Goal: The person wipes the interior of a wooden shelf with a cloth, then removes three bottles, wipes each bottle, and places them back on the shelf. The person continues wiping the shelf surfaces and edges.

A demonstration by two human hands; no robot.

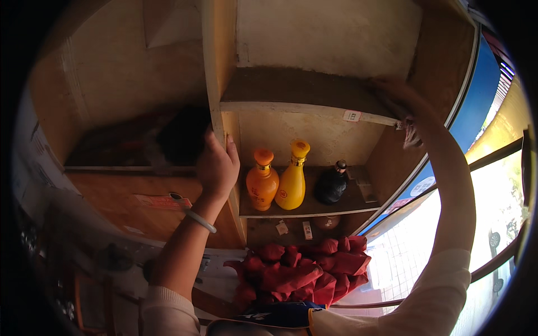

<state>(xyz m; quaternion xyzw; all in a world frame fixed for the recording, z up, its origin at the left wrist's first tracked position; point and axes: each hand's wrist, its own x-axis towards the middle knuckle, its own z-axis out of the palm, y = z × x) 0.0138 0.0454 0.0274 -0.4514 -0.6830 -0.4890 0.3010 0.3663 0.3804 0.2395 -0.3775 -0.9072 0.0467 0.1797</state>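
Note:
My left hand (217, 168) grips the front edge of the upright wooden divider (215, 63), thumb on its right side. On the right, my right hand (391, 93) lies over the far end of the dusty upper shelf board (294, 86), blurred and in shadow. A crumpled cloth (412, 135) hangs from under that hand over the board's front edge. Below the board stand an orange bottle (262, 185), a yellow bottle (292, 185) and a dark bottle (332, 187), all upright on the lower shelf.
Bundles wrapped in red cloth (302, 269) lie at the foot of the cabinet. A black object (185, 136) sits in the left compartment. Small boxes, one a white box (307, 230), and a brown round jar (326, 221) are under the bottles. Bright window panes (403, 235) border the right side.

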